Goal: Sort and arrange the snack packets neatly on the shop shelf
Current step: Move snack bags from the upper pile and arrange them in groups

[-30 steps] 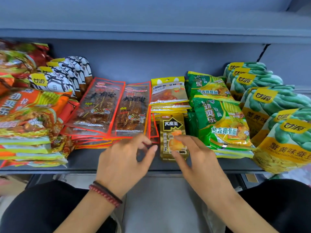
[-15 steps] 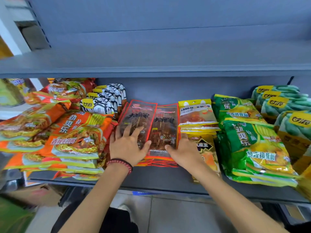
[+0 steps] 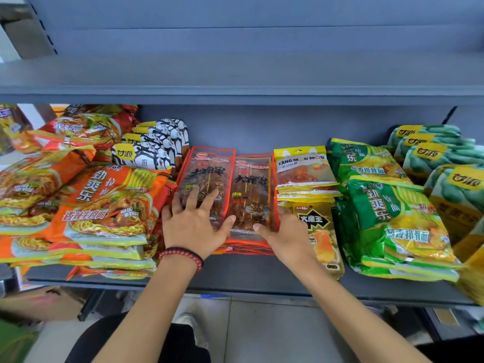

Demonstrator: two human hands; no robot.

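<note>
Two stacks of red-edged skewer snack packets lie side by side mid-shelf, the left stack (image 3: 209,166) and the right stack (image 3: 251,184). My left hand (image 3: 193,224) rests flat with spread fingers on the left stack. My right hand (image 3: 282,231) holds the right stack at its lower right edge, thumb on top and fingers round the side. A small gold packet (image 3: 319,231) lies just right of that hand, partly under my wrist. Yellow packets (image 3: 301,166) are stacked behind it.
Orange noodle packs (image 3: 104,200) are piled at the left, with black-and-white packets (image 3: 154,145) behind them. Green noodle packs (image 3: 387,210) and green-yellow bean bags (image 3: 445,153) fill the right. The grey shelf (image 3: 262,276) has an upper shelf (image 3: 235,93) close above.
Both hands left the shelf front and the gold packet and moved onto the red skewer stacks. Over the last half second they have held nearly still.
</note>
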